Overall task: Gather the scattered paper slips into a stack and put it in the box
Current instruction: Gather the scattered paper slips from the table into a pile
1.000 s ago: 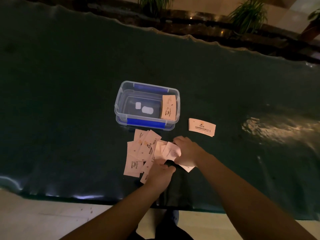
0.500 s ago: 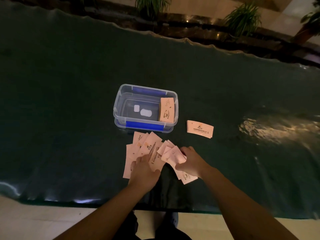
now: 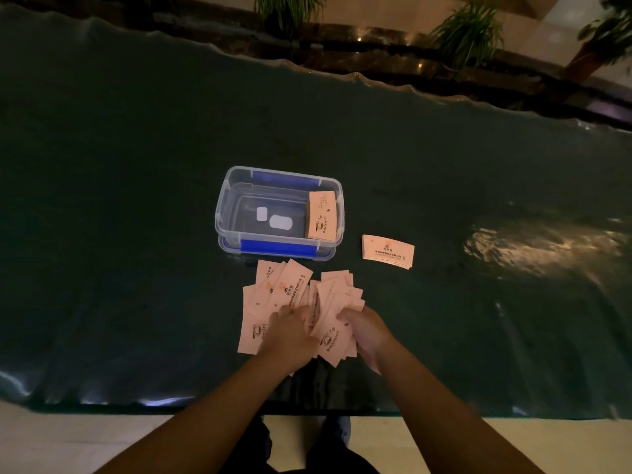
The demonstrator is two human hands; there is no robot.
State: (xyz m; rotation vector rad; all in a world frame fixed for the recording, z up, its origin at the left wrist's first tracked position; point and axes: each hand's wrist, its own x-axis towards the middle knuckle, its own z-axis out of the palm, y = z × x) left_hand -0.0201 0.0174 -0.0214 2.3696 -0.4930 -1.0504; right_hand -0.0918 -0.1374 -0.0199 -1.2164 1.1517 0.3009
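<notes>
Likely hotel or office lobby, dimly lit. Evidence: long table (image 3: 136, 165) under dark green cloth, wavy far edge; dark polished stone ledge (image 3: 376, 35) at 12 o'clock with small light reflections; potted plants (image 3: 468, 32) at 12 to 2 o'clock; pale glossy tiled floor (image 3: 68, 439) at 6 to 8 o'clock; printed café-style slips (image 3: 273, 292) with coffee-cup logo at table centre.

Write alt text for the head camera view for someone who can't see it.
Two bare hands, left hand and right hand, gather a fan of paper slips on a dark table. Beyond them sits a clear plastic box already holding a stack of slips; another neat stack lies to its right.
</notes>
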